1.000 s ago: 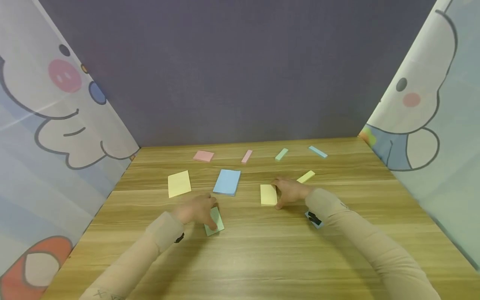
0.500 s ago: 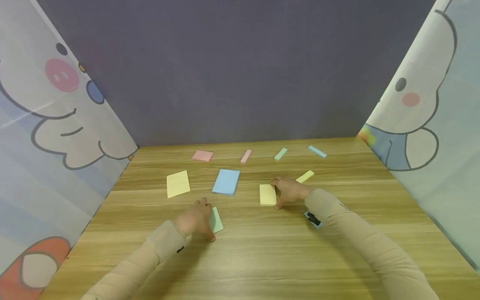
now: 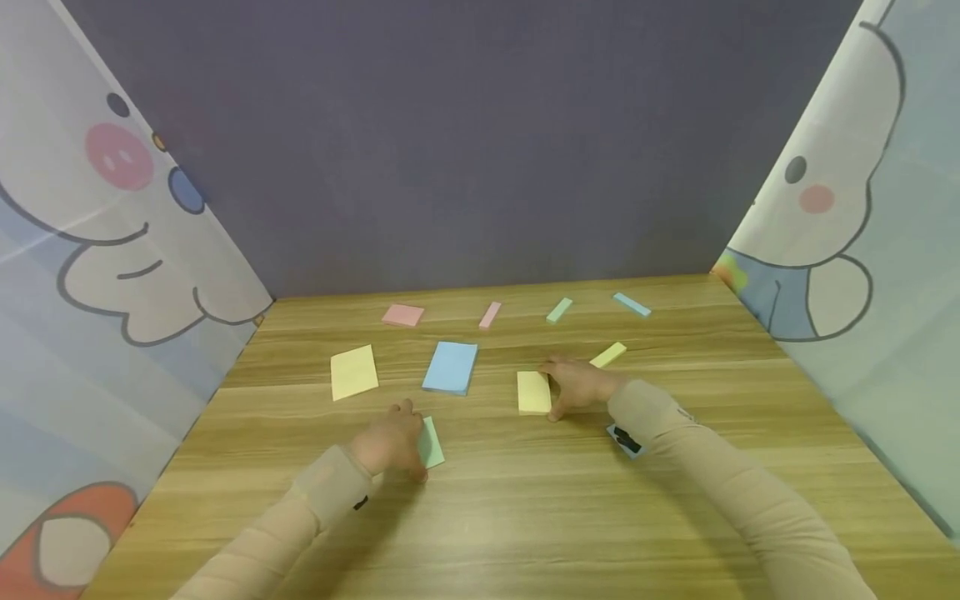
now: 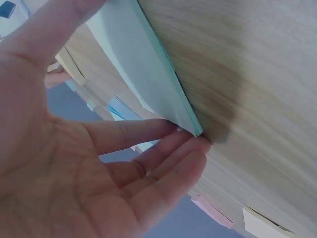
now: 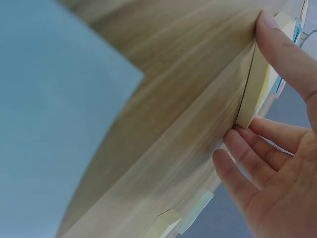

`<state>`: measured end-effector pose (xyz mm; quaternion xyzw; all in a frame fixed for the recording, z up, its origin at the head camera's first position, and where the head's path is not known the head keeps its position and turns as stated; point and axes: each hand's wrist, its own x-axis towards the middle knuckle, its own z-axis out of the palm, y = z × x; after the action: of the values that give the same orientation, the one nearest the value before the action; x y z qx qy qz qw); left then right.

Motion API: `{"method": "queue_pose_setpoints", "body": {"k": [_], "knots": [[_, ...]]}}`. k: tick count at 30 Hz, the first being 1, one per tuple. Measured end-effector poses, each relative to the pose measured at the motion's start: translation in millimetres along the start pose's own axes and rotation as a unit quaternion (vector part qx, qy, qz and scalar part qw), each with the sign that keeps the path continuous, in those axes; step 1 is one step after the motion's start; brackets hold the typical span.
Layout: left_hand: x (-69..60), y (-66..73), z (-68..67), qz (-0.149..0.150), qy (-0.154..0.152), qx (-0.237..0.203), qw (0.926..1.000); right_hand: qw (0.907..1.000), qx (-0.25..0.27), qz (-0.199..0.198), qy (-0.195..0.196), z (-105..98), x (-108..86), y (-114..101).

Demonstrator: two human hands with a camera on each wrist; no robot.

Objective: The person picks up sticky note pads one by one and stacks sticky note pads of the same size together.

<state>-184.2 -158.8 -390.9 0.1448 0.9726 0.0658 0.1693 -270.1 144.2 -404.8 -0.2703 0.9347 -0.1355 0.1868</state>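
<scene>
My left hand (image 3: 393, 440) pinches a small green sticky note pad (image 3: 431, 443) by two opposite edges. In the left wrist view the pad's top sheets (image 4: 143, 69) bow a little between thumb and fingertips. Farther right, my right hand (image 3: 581, 383) holds a small yellow sticky note pad (image 3: 533, 393) the same way, thumb on the near edge and fingers on the far edge; the right wrist view shows that pad's side (image 5: 253, 89). Below the right wrist lies a blue sticky note pad (image 3: 626, 443), partly hidden by the wrist; it looms large (image 5: 54, 109) in the right wrist view.
A blue pad (image 3: 450, 367) and a larger yellow pad (image 3: 354, 372) lie beyond the left hand. At the back are a pink pad (image 3: 402, 315) and narrow pink (image 3: 491, 315), green (image 3: 559, 311) and blue (image 3: 632, 304) strips. A yellow strip (image 3: 608, 355) sits behind the right hand.
My left thumb has slid from on top of the green pad to its near edge, and that hand has shifted slightly left. The right hand stays on the yellow pad. The head view has drifted a little.
</scene>
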Motion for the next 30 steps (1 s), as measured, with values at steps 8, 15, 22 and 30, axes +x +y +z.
{"method": "queue_pose_setpoints", "body": {"k": [8,15,22,30], "knots": [[-2.3,-0.6,-0.2,0.009,0.011,-0.015,0.9998,1.0000,0.003,0.000,0.004,1.5,-1.2,0.0],[-1.9,-1.0,1.0,0.016,0.020,-0.002,0.9997,1.0000,0.009,0.003,0.003,2.1,-0.4,-0.7],[-1.5,-3.9,3.0,0.021,0.029,-0.016,0.9992,1.0000,0.000,0.001,0.007,1.9,0.2,-0.3],[-2.4,-3.5,1.7,0.021,0.018,-0.013,0.9995,1.0000,0.002,-0.001,0.007,1.8,-0.9,-0.1]]}}
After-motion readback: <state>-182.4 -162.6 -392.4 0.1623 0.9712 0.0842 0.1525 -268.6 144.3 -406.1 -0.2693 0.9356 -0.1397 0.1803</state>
